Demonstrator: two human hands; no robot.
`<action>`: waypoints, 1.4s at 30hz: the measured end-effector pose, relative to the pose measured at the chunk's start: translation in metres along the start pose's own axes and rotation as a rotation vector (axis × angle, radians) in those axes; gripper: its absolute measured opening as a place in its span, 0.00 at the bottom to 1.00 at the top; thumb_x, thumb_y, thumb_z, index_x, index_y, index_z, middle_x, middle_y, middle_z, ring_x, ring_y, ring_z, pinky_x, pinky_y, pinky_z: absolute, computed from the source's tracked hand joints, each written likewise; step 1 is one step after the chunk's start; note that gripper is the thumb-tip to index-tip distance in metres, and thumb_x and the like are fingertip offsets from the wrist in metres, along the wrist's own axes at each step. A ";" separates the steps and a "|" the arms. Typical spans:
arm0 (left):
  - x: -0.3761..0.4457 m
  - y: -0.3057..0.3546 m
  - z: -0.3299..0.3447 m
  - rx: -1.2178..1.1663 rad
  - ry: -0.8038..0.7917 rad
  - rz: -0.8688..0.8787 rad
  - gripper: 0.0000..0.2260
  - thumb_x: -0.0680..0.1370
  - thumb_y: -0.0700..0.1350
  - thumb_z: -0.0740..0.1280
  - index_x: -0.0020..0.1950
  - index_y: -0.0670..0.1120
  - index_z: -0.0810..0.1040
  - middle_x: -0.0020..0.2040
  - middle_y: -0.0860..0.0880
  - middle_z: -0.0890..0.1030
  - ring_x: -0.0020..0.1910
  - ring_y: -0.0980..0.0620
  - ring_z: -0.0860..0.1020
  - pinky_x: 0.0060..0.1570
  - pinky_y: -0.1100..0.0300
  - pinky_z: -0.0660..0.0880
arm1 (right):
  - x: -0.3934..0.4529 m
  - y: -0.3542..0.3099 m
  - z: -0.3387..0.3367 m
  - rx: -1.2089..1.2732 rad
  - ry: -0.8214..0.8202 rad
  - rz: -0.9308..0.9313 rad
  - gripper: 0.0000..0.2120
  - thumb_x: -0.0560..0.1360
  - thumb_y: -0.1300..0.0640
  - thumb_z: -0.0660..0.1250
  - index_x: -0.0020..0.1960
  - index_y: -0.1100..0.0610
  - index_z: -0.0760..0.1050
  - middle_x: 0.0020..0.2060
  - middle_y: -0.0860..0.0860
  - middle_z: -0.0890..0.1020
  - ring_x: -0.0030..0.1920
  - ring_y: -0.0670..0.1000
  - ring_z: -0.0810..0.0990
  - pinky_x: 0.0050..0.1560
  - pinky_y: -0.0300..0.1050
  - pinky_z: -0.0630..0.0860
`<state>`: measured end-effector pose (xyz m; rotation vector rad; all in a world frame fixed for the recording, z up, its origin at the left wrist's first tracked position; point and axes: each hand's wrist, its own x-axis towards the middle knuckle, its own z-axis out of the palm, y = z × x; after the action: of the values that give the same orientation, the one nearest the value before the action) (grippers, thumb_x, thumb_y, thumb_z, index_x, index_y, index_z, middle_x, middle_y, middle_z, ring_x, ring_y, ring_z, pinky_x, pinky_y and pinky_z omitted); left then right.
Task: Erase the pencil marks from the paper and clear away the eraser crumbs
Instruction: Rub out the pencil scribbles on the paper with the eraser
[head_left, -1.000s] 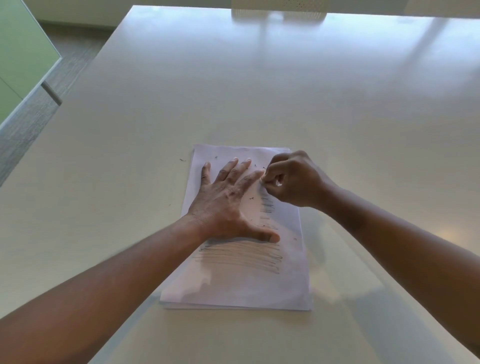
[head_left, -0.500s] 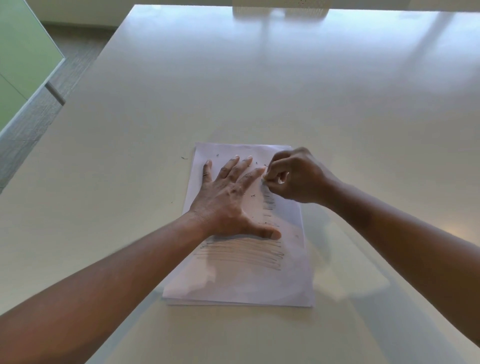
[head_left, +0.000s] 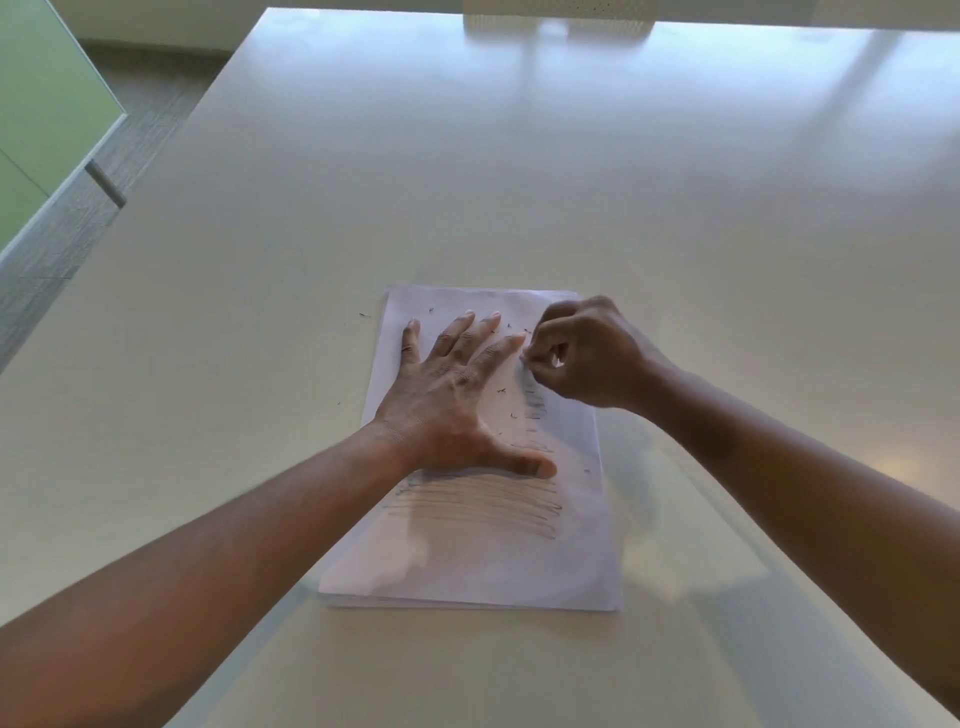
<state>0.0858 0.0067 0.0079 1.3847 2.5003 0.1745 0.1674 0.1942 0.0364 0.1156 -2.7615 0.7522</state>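
A white sheet of paper (head_left: 483, 566) lies on the table in front of me. Grey pencil lines (head_left: 478, 506) cross its middle, and shorter pencil marks (head_left: 535, 410) run down its right side. My left hand (head_left: 457, 395) lies flat on the upper half of the sheet with its fingers spread. My right hand (head_left: 587, 353) is curled at the sheet's upper right, pinching a small white eraser (head_left: 556, 360) that is mostly hidden by the fingers, its tip against the paper. Dark eraser crumbs (head_left: 501, 391) dot the paper.
The pale glossy table (head_left: 519, 182) stretches far ahead and to both sides. A few crumbs (head_left: 364, 315) lie on the table just left of the sheet. A green panel (head_left: 41, 104) and grey floor lie beyond the table's left edge.
My right hand has shifted slightly up along the paper's right side with the eraser. My left hand stays pressed flat on the sheet.
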 end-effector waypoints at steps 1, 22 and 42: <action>0.000 0.000 0.000 0.000 0.002 0.000 0.63 0.56 0.88 0.55 0.84 0.58 0.40 0.84 0.57 0.37 0.81 0.55 0.32 0.75 0.34 0.32 | -0.004 -0.004 0.000 0.022 -0.041 -0.032 0.03 0.67 0.64 0.74 0.35 0.58 0.84 0.33 0.51 0.82 0.30 0.51 0.79 0.34 0.49 0.78; 0.001 0.000 0.001 0.023 0.004 0.003 0.64 0.54 0.89 0.52 0.82 0.60 0.38 0.84 0.56 0.38 0.81 0.54 0.32 0.75 0.32 0.33 | -0.007 -0.014 0.001 0.079 -0.130 -0.132 0.05 0.65 0.67 0.72 0.34 0.59 0.83 0.31 0.48 0.80 0.29 0.48 0.77 0.33 0.45 0.78; -0.001 -0.001 0.000 -0.005 0.006 -0.003 0.62 0.56 0.88 0.55 0.83 0.61 0.41 0.84 0.56 0.39 0.81 0.55 0.33 0.75 0.33 0.33 | 0.004 0.007 -0.007 0.020 -0.047 -0.024 0.04 0.68 0.63 0.75 0.35 0.58 0.84 0.33 0.52 0.82 0.30 0.52 0.79 0.32 0.51 0.78</action>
<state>0.0856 0.0057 0.0075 1.3805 2.5047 0.1848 0.1644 0.2039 0.0402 0.1722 -2.7918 0.7802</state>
